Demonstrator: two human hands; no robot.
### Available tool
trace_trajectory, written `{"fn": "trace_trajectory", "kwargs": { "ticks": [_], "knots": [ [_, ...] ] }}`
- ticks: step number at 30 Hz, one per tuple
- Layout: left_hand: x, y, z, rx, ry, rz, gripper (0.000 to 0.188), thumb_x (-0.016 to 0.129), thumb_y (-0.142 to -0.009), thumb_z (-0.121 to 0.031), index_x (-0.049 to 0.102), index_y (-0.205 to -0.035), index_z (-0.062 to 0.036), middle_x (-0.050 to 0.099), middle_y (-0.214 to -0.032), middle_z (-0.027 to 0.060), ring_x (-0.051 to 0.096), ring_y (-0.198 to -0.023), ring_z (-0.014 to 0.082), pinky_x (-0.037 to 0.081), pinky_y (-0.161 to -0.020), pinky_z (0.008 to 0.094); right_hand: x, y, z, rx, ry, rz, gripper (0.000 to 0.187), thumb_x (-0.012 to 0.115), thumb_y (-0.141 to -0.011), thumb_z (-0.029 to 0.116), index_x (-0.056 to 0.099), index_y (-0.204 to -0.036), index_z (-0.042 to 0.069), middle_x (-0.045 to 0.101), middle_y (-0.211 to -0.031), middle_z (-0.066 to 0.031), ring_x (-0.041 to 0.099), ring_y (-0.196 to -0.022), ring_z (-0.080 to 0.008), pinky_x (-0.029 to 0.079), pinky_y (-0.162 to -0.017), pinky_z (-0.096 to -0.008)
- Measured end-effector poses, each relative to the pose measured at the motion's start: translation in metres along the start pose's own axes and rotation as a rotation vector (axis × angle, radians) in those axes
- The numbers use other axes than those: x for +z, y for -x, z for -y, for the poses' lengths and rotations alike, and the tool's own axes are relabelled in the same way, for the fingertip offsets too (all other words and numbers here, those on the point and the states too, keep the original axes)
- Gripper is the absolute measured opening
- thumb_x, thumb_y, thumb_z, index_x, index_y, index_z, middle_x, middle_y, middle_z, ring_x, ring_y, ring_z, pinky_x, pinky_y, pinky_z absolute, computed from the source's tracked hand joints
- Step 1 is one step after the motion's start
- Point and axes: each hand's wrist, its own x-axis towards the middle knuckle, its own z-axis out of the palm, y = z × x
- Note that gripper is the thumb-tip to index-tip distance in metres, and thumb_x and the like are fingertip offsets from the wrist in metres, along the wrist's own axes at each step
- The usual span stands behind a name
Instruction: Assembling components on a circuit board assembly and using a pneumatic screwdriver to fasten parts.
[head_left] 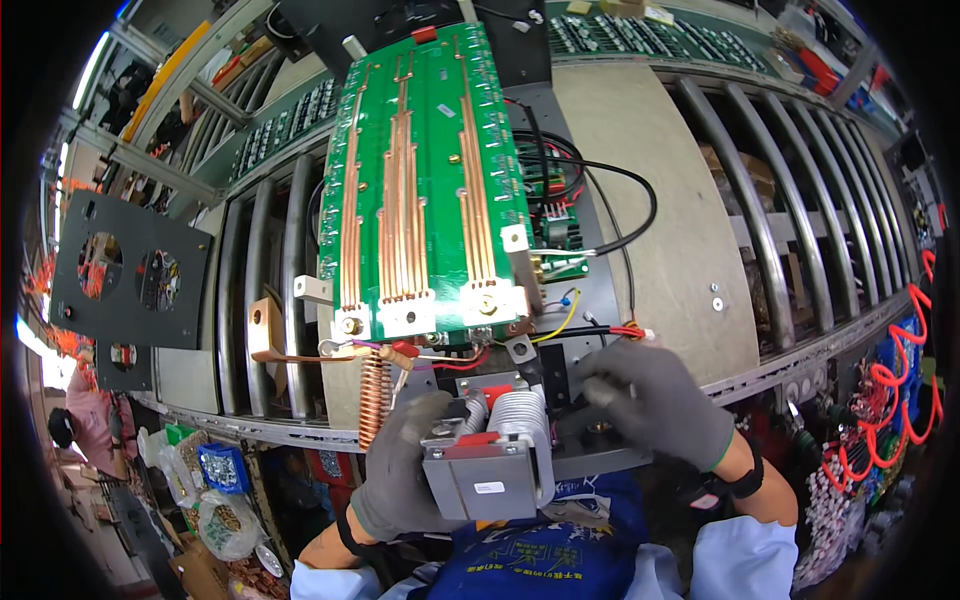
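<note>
2 gloved hands show in the lower middle of the frame. The left hand [395,480] is closed round the left side of a gray metal block [455,480] with silvery ribbed windings and red patches; the underside of this grip is hidden. The block lies directly against that hand's right side, at the bottom center of the frame. Right of the block, the right hand [660,402] is bent, its fingers curled toward the middle; I cannot tell whether they hold anything. Just above it are red and yellow wire ends [630,331]. An upright copper coil [374,400] stands just above the left hand.

Farther up, a green circuit board [440,190] fills the upper middle, carrying 3 groups of copper strips [400,200]. Black cable [652,205] loops to its right. Steel rollers [744,200] run along both sides. At the far left is a dark panel [128,275]; at the far right, a red coiled hose [888,378].
</note>
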Motion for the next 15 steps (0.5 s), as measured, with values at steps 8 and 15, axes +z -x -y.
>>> {"fn": "trace_trajectory", "kwargs": {
  "ticks": [8,15],
  "knots": [
    [-0.002,-0.005,-0.011,0.076,-0.071,-0.083,0.091,0.094,-0.065,-0.033,0.047,-0.131,0.0069,0.063,-0.115,0.0251,0.068,-0.098,0.0416,0.056,-0.085,0.0460,0.036,0.032,0.041,0.054,-0.241,0.020,0.016,0.063,-0.089,0.015,0.065,-0.096,0.001,0.064,-0.080,-0.0173,0.065,-0.073,-0.0371,0.051,-0.069,-0.0473],
    [-0.007,0.005,0.003,-0.133,0.140,0.041,0.113,0.090,-0.064,-0.061,0.041,-0.138,0.0097,0.063,-0.122,0.0223,0.066,-0.112,0.0299,0.056,-0.095,0.0417,0.047,0.034,0.053,0.130,-0.407,-0.114,0.013,0.060,-0.090,0.013,0.063,-0.090,0.001,0.064,-0.078,-0.0170,0.065,-0.071,-0.0361,0.050,-0.065,-0.0443]
  ]
}}
